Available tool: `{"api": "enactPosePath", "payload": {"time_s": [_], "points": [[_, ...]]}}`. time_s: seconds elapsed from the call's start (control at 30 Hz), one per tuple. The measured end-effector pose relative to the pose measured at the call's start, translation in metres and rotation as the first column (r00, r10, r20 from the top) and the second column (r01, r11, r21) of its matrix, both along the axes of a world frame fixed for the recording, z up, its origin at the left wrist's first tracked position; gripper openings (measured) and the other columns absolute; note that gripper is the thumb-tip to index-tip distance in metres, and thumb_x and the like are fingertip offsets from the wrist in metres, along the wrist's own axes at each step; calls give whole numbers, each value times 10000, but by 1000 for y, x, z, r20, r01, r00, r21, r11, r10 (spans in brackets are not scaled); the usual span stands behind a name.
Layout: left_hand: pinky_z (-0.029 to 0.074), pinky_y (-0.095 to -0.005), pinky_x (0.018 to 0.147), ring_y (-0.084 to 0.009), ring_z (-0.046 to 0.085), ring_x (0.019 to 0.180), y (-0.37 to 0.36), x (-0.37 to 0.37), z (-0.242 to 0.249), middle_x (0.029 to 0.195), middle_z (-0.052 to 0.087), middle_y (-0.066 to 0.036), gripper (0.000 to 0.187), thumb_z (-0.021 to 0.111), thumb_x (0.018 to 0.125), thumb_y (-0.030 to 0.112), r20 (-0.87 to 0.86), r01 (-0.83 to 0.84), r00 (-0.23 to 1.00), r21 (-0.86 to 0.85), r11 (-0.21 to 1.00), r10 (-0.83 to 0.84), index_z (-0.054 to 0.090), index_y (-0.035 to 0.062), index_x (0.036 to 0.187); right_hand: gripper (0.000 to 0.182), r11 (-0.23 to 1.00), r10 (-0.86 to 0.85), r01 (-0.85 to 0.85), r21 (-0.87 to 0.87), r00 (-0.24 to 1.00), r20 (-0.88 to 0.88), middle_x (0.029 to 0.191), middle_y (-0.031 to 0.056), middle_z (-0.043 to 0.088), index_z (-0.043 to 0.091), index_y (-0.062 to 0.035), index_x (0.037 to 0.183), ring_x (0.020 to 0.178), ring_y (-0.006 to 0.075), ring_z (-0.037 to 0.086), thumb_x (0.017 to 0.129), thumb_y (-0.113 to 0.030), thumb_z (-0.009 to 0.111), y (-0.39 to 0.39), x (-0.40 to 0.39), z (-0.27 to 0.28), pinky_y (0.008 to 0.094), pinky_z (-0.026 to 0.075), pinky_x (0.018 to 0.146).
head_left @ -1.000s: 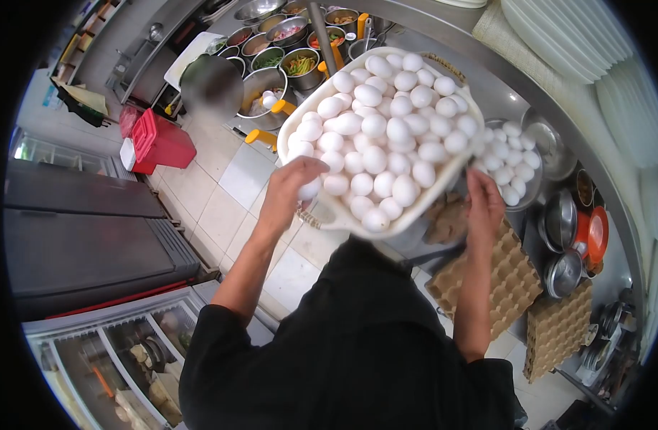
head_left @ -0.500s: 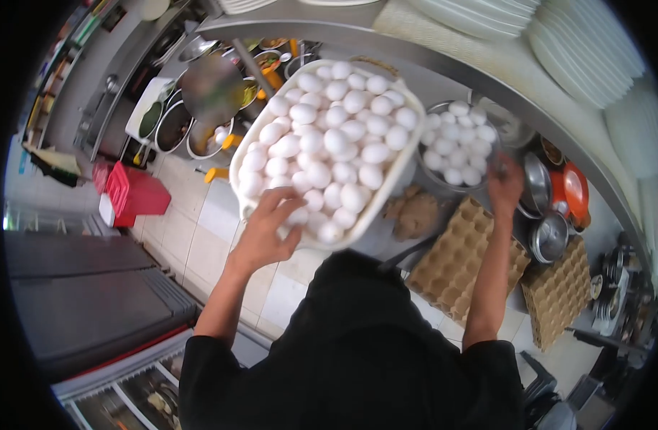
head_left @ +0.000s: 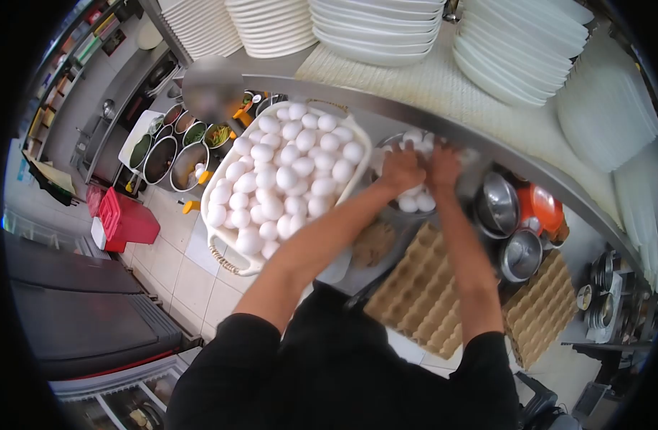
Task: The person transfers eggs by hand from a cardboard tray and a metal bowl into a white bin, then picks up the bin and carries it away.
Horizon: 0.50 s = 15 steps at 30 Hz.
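Note:
White eggs (head_left: 415, 203) fill a round metal bowl (head_left: 390, 143) on the steel counter. My left hand (head_left: 403, 170) reaches across into this bowl, its fingers spread over the eggs. Right beside it, my right hand (head_left: 443, 166) lies over the bowl's right side with fingers stretched out. The fingertips of both hands are partly hidden among the eggs, and I see no egg clearly gripped. To the left stands a large white basket (head_left: 360, 161) with rope-wrapped handles, heaped with more white eggs (head_left: 287, 177).
Cardboard egg trays (head_left: 422, 290) lie in front of the bowl, with another tray (head_left: 544, 308) farther right. Metal bowls (head_left: 498, 204) and an orange container (head_left: 544, 208) sit on the right. Stacked white plates (head_left: 377, 32) occupy the shelf above. A red bin (head_left: 128, 221) stands on the floor.
My left hand has gone from the basket's near edge to the bowl of eggs. My right hand has moved from the bowl's right rim to over its eggs. The view has shifted.

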<state>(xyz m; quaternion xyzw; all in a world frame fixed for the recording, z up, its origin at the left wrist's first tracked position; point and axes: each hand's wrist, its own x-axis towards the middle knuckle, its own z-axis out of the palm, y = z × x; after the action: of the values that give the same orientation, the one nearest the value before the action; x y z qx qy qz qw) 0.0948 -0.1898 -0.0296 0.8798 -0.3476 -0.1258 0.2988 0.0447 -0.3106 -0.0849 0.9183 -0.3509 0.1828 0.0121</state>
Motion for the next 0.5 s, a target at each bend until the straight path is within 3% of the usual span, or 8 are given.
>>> {"api": "enactPosePath", "payload": {"time_s": [0.03, 0.13, 0.23, 0.27, 0.37, 0.43, 0.5], "points": [[409, -501, 1054, -501, 515, 1196, -17, 6, -18, 1282, 504, -341, 621, 649, 789, 249, 39, -114, 993, -39, 993, 115, 470, 20, 1338, 586, 999, -11, 11, -46, 1000, 1, 1240, 168, 565, 556, -139, 1270, 1197, 400, 490, 833, -510, 674, 0, -1, -10, 551, 458, 907], [437, -495, 1013, -400, 486, 1252, -49, 42, -42, 1300, 555, -243, 573, 662, 759, 310, 191, 52, 980, 38, 998, -58, 586, -19, 1222, 539, 998, 59, -59, -10, 997, 45, 1161, 128, 593, 544, -146, 1270, 1169, 406, 499, 824, -402, 703, 2, -1, -10, 536, 487, 853], [390, -461, 1082, -347, 429, 1351, -59, 67, -31, 1411, 497, -238, 581, 673, 783, 330, 81, 265, 951, 287, 921, -299, 599, 21, 1269, 415, 989, 145, -147, -2, 975, 169, 1121, 155, 619, 582, -103, 1206, 1093, 420, 541, 850, -292, 683, 3, -11, -9, 523, 499, 846], [346, -445, 1127, -332, 407, 1386, -63, 77, -47, 1468, 460, -215, 625, 679, 795, 350, 226, 285, 915, 221, 933, -334, 572, 52, 1334, 398, 986, 160, -165, 1, 961, 227, 1119, 167, 618, 580, -81, 1189, 1068, 429, 543, 864, -292, 673, -1, -10, -16, 523, 498, 852], [352, -455, 1116, -370, 464, 1331, -78, 105, -82, 1439, 495, -206, 641, 709, 778, 339, 356, 427, 847, -16, 904, -394, 574, 72, 1345, 381, 977, 203, -215, 1, 927, 316, 1100, 203, 625, 583, -33, 1168, 1044, 439, 552, 889, -283, 658, -8, -17, -17, 527, 489, 874], [365, -455, 1080, -359, 482, 1298, -80, 110, -82, 1404, 514, -193, 627, 720, 761, 326, 369, 471, 833, -85, 878, -411, 587, 76, 1321, 386, 970, 234, -240, -31, 901, 364, 1107, 214, 624, 585, -27, 1173, 1049, 434, 559, 878, -263, 665, -13, -16, -20, 527, 490, 875], [378, -456, 1045, -348, 500, 1266, -78, 114, -78, 1368, 533, -181, 614, 732, 744, 313, 352, 482, 836, -101, 870, -422, 601, 80, 1297, 380, 962, 202, -249, 115, 927, 316, 1102, 217, 629, 599, -30, 1166, 1044, 430, 568, 864, -248, 667, -16, -20, -16, 521, 486, 888]]}}
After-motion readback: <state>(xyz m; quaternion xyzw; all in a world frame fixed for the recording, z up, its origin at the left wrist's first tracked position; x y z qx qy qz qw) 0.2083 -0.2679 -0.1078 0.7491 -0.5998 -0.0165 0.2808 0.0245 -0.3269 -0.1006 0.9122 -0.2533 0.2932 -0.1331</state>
